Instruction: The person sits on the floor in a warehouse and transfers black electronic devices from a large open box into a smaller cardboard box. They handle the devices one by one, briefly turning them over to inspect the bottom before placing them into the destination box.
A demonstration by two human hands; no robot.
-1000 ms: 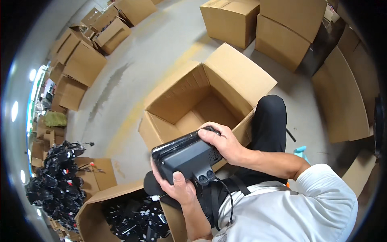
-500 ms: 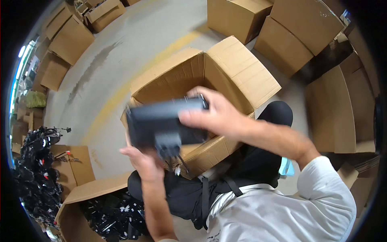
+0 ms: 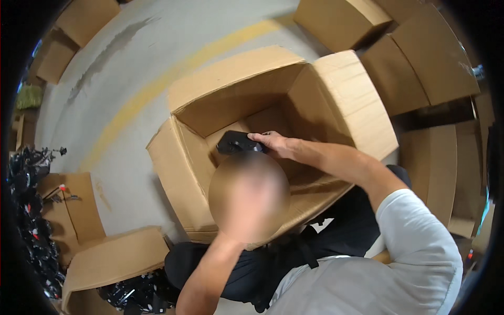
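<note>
A large open cardboard box stands on the floor in front of me. Down inside it is a black boxy plastic unit. My right hand is closed on the unit's right end, thumb on top. My left hand reaches into the box just nearer to me, but a round smear covers its fingers and the near part of the unit. Whether the left hand touches the unit cannot be seen, nor whether the unit rests on the box bottom.
At lower left, a second cardboard box holds several black parts. A heap of black parts with wires rises at the far left. Stacked cartons stand at the right. A yellow line crosses the grey floor.
Both hands have lowered the black unit from above the box rim down into the box. My view has shifted, and the connector and cable no longer show.
</note>
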